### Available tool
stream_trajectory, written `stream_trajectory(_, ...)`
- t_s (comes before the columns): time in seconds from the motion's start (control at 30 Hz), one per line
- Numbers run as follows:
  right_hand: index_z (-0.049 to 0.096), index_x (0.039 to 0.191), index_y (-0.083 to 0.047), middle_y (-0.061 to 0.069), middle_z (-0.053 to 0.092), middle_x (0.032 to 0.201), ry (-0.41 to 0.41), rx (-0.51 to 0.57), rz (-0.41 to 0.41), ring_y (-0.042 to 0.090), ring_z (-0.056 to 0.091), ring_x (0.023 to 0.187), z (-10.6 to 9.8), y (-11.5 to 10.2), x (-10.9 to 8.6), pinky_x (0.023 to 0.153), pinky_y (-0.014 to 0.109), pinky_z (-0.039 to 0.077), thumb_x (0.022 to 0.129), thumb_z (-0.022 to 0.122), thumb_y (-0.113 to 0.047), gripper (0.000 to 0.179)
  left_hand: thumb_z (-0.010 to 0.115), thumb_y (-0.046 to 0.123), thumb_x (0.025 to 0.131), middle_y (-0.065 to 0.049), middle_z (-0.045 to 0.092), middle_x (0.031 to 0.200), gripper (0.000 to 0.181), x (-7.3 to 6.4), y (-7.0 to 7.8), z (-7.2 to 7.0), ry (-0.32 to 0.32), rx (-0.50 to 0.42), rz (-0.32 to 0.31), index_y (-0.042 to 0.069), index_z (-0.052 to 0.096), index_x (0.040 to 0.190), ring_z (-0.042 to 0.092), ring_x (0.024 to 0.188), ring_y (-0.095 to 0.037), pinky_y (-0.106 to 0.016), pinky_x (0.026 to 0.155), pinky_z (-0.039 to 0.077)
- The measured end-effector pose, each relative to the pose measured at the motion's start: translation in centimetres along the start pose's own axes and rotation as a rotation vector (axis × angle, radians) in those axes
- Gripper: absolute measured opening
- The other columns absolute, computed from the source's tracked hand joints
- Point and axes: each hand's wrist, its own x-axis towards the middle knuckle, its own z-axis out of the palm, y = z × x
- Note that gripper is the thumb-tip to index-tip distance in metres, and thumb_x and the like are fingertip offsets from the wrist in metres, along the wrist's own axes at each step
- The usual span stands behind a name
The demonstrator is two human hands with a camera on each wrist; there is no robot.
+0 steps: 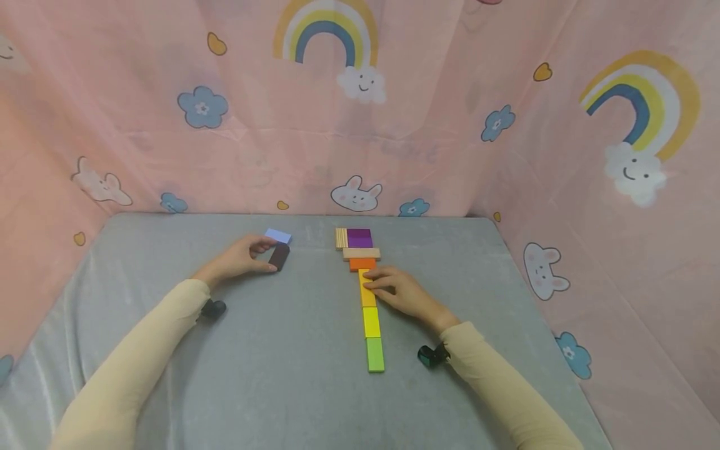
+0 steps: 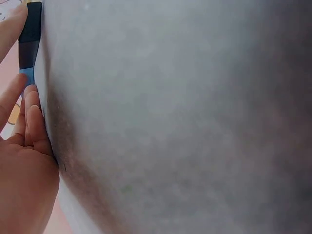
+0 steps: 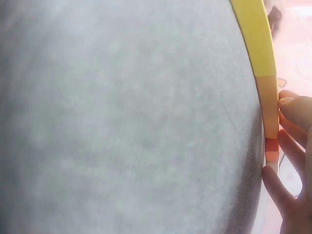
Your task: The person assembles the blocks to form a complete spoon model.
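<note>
My left hand (image 1: 243, 256) pinches a dark, nearly black block (image 1: 279, 257) between thumb and fingertips, left of the middle of the table. Just behind it lies a light blue block (image 1: 278, 236). In the left wrist view the dark block (image 2: 30, 23) shows at the upper left edge, beside the thumb. My right hand (image 1: 406, 292) rests its fingertips on a yellow-orange block (image 1: 367, 297), part of a row. Nearer me in that row come a yellow block (image 1: 371, 322) and a green block (image 1: 375, 355); behind it lies an orange block (image 1: 362, 264).
Beyond the orange block are a pale wooden block (image 1: 362, 254), a purple block (image 1: 360, 237) and a striped wooden edge (image 1: 341, 238). Grey cloth covers the table (image 1: 281, 375). A pink patterned curtain (image 1: 427, 75) stands behind and at the sides.
</note>
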Motion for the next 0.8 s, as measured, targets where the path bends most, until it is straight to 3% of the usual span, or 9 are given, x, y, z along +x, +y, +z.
stream_trajectory(0.8, 0.073, 0.119, -0.019, -0.002, 0.065, 0.133, -0.004, -0.004, 0.005, 0.022, 0.057, 0.128, -0.04, 0.00, 0.03, 0.111, 0.045, 0.045, 0.094, 0.067, -0.018, 0.025, 0.083, 0.023, 0.080, -0.017, 0.049, 0.141, 0.072, -0.34, 0.44, 0.09, -0.010, 0.023, 0.017, 0.008, 0.050, 0.142, 0.047, 0.132, -0.038, -0.054, 0.112, 0.041)
